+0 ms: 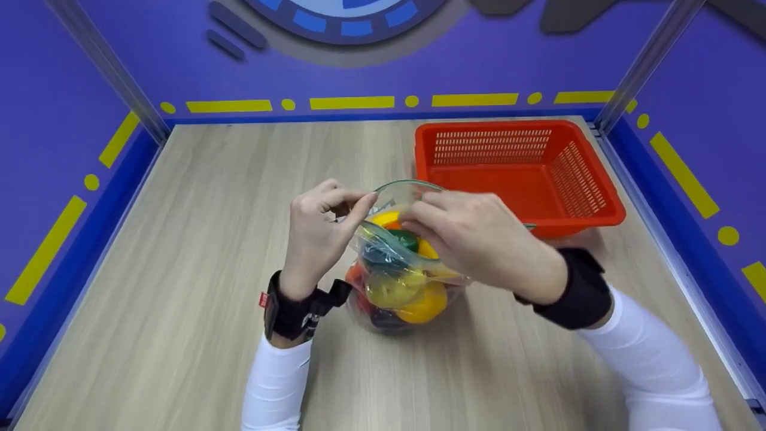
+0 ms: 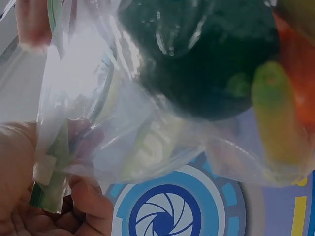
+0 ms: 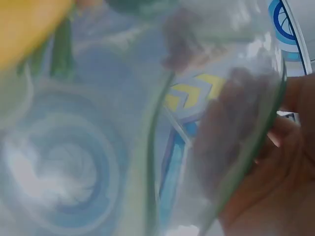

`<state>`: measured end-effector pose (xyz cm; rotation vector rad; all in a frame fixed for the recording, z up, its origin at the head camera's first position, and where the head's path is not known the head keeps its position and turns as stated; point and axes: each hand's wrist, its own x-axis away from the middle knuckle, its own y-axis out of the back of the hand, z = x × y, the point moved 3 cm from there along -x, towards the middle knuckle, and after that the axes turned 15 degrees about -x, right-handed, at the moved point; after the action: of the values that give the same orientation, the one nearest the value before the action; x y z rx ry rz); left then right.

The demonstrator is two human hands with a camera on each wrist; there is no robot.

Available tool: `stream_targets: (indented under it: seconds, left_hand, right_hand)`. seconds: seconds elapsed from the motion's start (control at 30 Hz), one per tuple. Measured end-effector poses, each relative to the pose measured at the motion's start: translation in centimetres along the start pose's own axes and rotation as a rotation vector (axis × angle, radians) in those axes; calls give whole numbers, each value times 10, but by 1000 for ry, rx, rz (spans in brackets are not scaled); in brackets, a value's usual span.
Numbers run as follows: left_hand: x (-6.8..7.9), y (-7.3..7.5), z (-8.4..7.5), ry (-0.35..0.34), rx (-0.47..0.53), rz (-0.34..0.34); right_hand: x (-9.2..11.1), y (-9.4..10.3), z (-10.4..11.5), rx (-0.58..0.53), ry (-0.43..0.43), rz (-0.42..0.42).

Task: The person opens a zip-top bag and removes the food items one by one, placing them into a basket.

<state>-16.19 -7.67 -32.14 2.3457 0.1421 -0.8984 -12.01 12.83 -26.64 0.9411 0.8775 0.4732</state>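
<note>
A clear plastic zip bag [image 1: 390,263] with a green-edged mouth stands upright on the table, filled with colourful fruit and vegetable pieces. My left hand [image 1: 320,230] pinches the left corner of the mouth between thumb and fingers; in the left wrist view that corner's green strip [image 2: 59,189] shows between them. At the right side of the mouth, my right hand [image 1: 479,233] grips the rim with curled fingers, partly seen through the plastic in the right wrist view. Inside are a dark green piece [image 2: 206,59], a yellow round piece [image 1: 423,302] and red ones low down.
Behind the bag to the right stands a red plastic basket [image 1: 491,181] with perforated sides. The wooden table [image 1: 197,239] is bounded by a blue back wall [image 1: 359,78] and blue side walls.
</note>
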Motion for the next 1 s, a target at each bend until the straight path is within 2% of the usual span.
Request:
stream_targets:
  seconds: [0.07,0.13,0.23,0.33,0.67,1.0]
  left_hand:
    - [0,0,0,4,1,5]
    - [-1,0,0,5,-2,5]
    - [-1,1,1,6,-8,-6]
    - [-1,1,2,0,-9,-19]
    - [0,-5,-1,-11,-20,11]
    - [1,-4,0,-6,-25,19]
  right_hand:
    - [-13,3,-5,7,-87,140]
    - [-24,3,-10,-19,-138,277]
    - [-35,-3,-18,-116,-136,426]
    - [-37,-15,-23,-204,-102,505]
    - [-32,-55,-31,-300,-71,539]
    - [-34,-59,-35,-307,-104,552]
